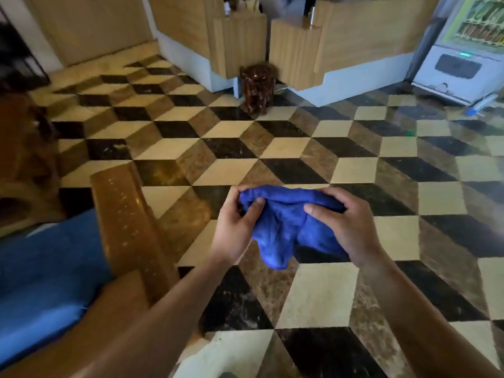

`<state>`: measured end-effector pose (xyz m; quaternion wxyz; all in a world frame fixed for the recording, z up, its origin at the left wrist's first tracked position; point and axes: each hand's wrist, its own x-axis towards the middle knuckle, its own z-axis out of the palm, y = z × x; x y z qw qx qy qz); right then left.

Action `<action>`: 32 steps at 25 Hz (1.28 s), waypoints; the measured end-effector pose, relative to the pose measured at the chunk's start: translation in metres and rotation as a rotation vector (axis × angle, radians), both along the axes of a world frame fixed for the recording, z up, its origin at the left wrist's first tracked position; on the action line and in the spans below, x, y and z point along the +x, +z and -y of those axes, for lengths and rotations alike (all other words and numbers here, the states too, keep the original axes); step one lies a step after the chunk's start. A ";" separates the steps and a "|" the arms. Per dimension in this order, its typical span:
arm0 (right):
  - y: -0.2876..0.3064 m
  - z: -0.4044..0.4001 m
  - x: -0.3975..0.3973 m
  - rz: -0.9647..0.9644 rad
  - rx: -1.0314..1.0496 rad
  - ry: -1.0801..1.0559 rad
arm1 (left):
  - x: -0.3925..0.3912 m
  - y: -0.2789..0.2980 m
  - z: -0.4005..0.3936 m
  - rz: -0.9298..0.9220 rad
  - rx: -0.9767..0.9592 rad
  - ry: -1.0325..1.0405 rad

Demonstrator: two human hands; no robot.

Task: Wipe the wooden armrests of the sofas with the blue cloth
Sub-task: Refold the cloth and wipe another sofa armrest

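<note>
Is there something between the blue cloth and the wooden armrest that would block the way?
Nothing visible blocks it. Both hands, left and right, hold the cloth in the air above the floor. The armrest lies to their left, with only open space between.

both bare forearms reach forward from the bottom edge, hands close together at mid-frame. left hand (234, 222) fingers curled, thumb pinched over the blue cloth (286, 225). right hand (346, 222) knuckles up, fingers clamped on its other end.
</note>
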<state>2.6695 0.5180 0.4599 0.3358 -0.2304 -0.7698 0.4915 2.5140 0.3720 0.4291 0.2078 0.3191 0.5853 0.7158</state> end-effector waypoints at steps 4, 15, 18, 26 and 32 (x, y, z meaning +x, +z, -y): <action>-0.019 0.010 -0.087 0.037 -0.054 0.234 | -0.048 -0.016 0.044 0.025 -0.055 0.259; -0.029 0.072 -0.281 0.084 -0.094 0.619 | -0.170 -0.033 0.139 0.005 -0.101 0.682; -0.034 0.087 -0.318 0.131 -0.098 0.704 | -0.189 -0.038 0.155 0.010 -0.134 0.783; -0.057 0.099 -0.414 0.172 -0.053 0.919 | -0.227 -0.056 0.163 0.084 -0.173 1.053; -0.073 0.080 -0.487 0.224 0.001 1.152 | -0.245 -0.068 0.127 0.136 -0.214 1.308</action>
